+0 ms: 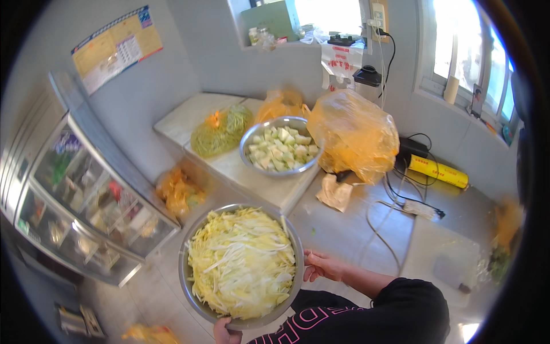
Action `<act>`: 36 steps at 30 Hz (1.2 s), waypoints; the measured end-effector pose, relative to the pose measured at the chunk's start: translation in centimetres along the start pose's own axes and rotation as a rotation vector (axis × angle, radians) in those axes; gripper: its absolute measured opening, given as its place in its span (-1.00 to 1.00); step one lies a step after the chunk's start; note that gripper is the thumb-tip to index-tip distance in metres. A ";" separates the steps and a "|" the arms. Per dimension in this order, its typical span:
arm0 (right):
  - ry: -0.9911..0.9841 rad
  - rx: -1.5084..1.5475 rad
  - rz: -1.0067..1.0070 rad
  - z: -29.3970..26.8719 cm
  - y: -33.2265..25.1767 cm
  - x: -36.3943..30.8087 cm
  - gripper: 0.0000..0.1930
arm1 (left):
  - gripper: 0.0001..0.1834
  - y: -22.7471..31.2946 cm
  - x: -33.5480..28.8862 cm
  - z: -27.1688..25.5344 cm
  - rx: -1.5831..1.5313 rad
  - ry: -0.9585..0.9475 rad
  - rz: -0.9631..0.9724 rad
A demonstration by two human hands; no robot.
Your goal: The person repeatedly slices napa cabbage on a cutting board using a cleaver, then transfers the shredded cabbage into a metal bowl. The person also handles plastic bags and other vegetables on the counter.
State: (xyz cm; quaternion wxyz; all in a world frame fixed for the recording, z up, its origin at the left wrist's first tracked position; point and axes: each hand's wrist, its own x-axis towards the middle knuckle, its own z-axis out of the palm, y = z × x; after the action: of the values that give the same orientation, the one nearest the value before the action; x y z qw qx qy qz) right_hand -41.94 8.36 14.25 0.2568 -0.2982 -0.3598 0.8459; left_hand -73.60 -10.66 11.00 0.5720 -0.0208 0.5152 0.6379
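Note:
A large metal bowl (pixel 183 269) heaped with pale yellow-green shredded cabbage (pixel 240 261) is held up in front of me, above the tiled floor. My left hand (pixel 227 332) grips its near rim, the thumb over the edge and the other fingers hidden. My right hand (pixel 322 266) holds the right side of the rim, its fingers partly behind the bowl. Beyond it, a second metal bowl (pixel 247 161) of pale green vegetable chunks (pixel 279 148) sits on the light counter (pixel 269 192). A bag of thin green strands (pixel 220 132) lies to its left.
A glass-fronted cabinet (pixel 97 198) stands at the left, an orange bag (pixel 180 192) beside it. A big orange plastic bag (pixel 355 135), cables (pixel 372 226) and a yellow roll (pixel 438 171) are on the right counter. A white cutting board (pixel 427 246) lies nearer me.

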 end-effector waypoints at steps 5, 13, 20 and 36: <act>-0.044 -0.390 0.071 1.6 -3.9 15.0 -0.41 | -0.70 12.7 10.1 0.6 0.134 0.072 0.082; 0.016 -1.348 -0.013 4.3 -7.6 28.5 -0.46 | -0.81 31.1 23.8 8.5 -0.110 0.151 0.238; 0.367 -1.331 0.510 2.5 -7.0 33.4 -0.55 | -0.60 50.8 51.8 15.2 -0.021 -0.008 0.425; 1.094 -0.513 0.812 15.8 -1.3 39.1 -0.59 | -0.72 31.6 64.6 48.8 1.018 -1.102 0.423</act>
State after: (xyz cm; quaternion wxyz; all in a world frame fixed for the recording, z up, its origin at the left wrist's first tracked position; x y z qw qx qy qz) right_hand -79.55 27.36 11.62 -0.0124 -0.8393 -0.2281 0.4934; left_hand -92.14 74.14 14.10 0.5508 0.6631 0.3789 0.3366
